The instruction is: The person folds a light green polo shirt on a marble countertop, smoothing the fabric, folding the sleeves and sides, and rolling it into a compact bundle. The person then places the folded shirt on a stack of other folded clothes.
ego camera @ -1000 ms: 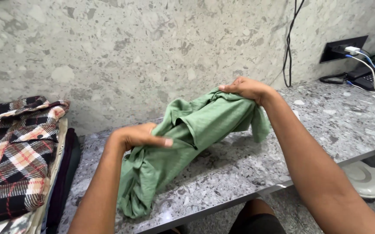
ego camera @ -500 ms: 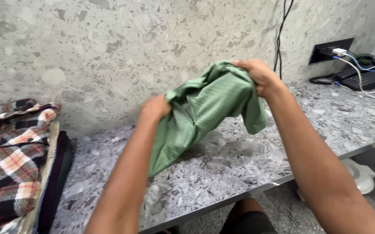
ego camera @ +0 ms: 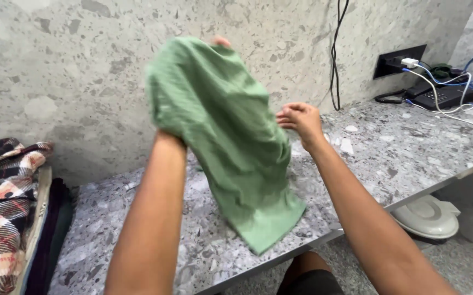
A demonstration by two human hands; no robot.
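— Gripping what?
— Your left hand (ego camera: pixel 214 46), mostly hidden inside, holds the soft, wrinkled green cloth (ego camera: pixel 225 136) up above the speckled stone table (ego camera: pixel 356 164); your right hand (ego camera: pixel 299 117) hovers beside it, grip loosely open.
— Nearby?
— Plaid fabric (ego camera: pixel 1 191), left.

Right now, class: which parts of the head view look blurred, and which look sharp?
Head view: the green cloth is smeared by motion blur, worst at its upper edge; the right hand is slightly soft; the speckled counter and cables stay sharp under even light.
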